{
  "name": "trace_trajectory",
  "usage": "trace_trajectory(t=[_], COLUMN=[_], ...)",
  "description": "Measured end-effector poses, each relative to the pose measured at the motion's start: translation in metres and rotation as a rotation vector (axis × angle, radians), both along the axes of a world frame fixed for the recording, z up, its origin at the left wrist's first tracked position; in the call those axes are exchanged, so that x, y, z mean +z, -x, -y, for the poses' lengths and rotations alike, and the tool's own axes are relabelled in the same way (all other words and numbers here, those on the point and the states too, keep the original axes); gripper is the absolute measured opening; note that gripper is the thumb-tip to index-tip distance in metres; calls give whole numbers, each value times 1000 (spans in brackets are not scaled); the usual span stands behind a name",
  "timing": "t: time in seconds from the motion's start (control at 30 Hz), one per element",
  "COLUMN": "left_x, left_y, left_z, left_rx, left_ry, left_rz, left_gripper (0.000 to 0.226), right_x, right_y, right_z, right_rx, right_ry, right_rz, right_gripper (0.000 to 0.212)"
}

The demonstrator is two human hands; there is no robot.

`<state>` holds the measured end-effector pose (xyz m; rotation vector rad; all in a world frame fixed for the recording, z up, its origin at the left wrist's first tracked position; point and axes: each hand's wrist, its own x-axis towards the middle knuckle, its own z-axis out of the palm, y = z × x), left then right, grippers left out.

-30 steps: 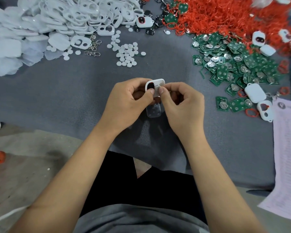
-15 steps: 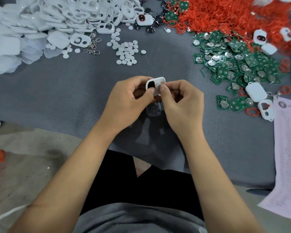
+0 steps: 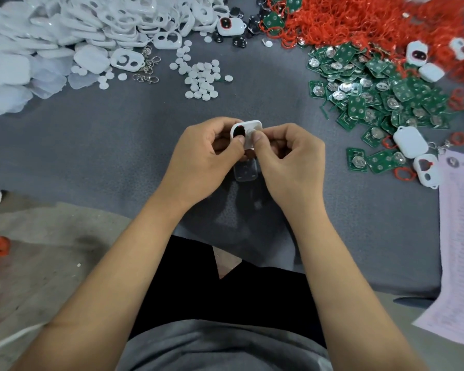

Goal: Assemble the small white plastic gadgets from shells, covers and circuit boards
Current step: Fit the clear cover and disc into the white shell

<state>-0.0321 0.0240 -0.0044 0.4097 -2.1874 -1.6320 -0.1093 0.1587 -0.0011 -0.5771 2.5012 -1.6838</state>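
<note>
A small white gadget shell (image 3: 249, 129) with a dark oval opening edged in red sits between both hands at the table's middle. My left hand (image 3: 201, 159) pinches its left side, thumb on the front by the opening. My right hand (image 3: 287, 159) pinches its right side, thumb pressed on the white face. A clear plastic piece (image 3: 245, 171) lies on the cloth just below the hands. White shells and covers (image 3: 91, 25) are piled at the back left. Green circuit boards (image 3: 386, 92) lie heaped at the right.
White round pads (image 3: 201, 79) and metal clasps (image 3: 148, 68) lie at the back centre. Red rings (image 3: 373, 20) fill the back right. Finished white gadgets (image 3: 410, 141) sit at the right, beside a printed sheet (image 3: 461, 236). Grey cloth (image 3: 105, 145) covers the table.
Both hands stay on the shell in the same place. The thumbs have shifted slightly on its front.
</note>
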Motion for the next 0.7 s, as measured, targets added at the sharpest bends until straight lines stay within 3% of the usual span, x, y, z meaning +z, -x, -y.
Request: trace_trajectory(t=[0.2,0.37,0.53,0.6,0.7], left_x=[3,3,4,5,6], left_y=[2,1,1,0,-1], left_z=[-1,1,2,2,3], left_rx=[-11,-33,-53,-52,-45], left_ry=[75,169,196,201,205], left_rz=[38,49,50,45,55], left_gripper=[15,14,15,15,16], right_x=[4,4,10,11,8], right_y=[-2,-2,7,11,8], right_z=[0,1,-2,-3,-1], right_rx=[-2,-22,97,141,120], right_ry=[-21,-10,26,34,-22], right_rz=[3,-7,56,106,30], right_gripper=[10,29,6,5,5])
